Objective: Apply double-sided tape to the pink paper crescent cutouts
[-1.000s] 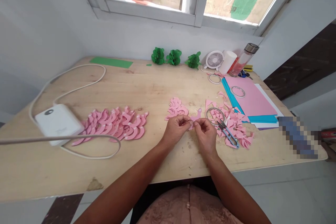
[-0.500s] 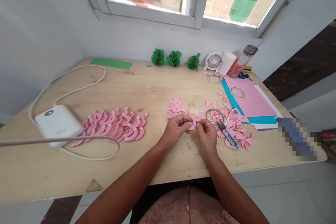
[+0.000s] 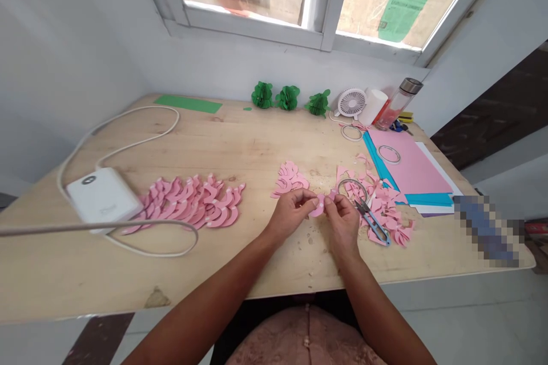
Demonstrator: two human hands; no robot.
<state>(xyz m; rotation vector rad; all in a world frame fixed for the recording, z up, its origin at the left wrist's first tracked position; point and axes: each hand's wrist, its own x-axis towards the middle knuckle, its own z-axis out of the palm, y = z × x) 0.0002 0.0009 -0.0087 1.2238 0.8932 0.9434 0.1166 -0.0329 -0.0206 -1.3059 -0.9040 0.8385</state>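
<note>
Between my two hands is a small curved pink paper piece [image 3: 317,211] with whitish spots. My left hand [image 3: 291,214] pinches its left side with thumb and forefinger. On the other side, my right hand [image 3: 343,221] pinches it too, covering much of the piece. Just behind my left hand lies a small pile of curved pink cut-outs [image 3: 290,177]. Pink paper scraps [image 3: 387,205] are heaped beside my right hand, with blue-handled thread snips [image 3: 373,223] and a roll of tape [image 3: 352,187] on them.
At left, wavy pink paper strips [image 3: 192,202] lie against a white power bank [image 3: 103,197] with a looped cable. Three green paper ornaments [image 3: 287,98], a small fan [image 3: 351,102] and a glass bottle [image 3: 400,104] stand along the back. Coloured sheets [image 3: 413,165] lie at right.
My fingers have shifted on the pink paper piece, and my right fingertips now cover more of its upper right end. The whole view has moved slightly.
</note>
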